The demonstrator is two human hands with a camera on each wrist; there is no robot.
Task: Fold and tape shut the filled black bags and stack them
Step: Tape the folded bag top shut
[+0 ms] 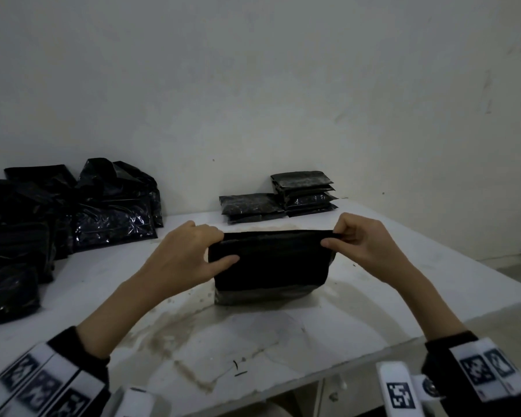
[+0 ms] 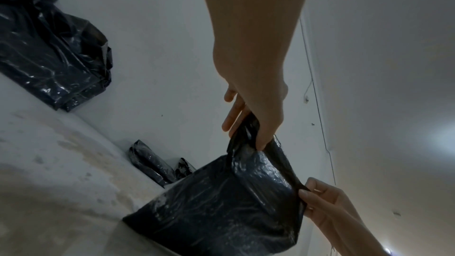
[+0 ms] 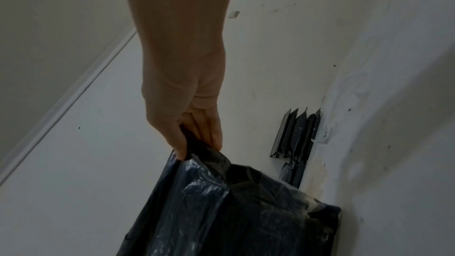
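Two hands pinch the folded top edge of a filled black bag [image 1: 269, 266] standing upright mid-table [image 1: 373, 296]: left hand [image 1: 187, 254] and right hand [image 1: 364, 239] each curl fingers and thumb around a corner. Sealed bags stack [image 1: 306, 192] near the wall.

A white desk [image 1: 358, 296] fills the lower half of the head view, its top stained brown through the middle and lower centre. Behind it, a pale, scuffed wall [image 1: 253, 85] takes up the whole upper half.

Black glossy bag [image 1: 268, 266]; white stained table [image 1: 283, 341]; white wall [image 1: 253, 85].
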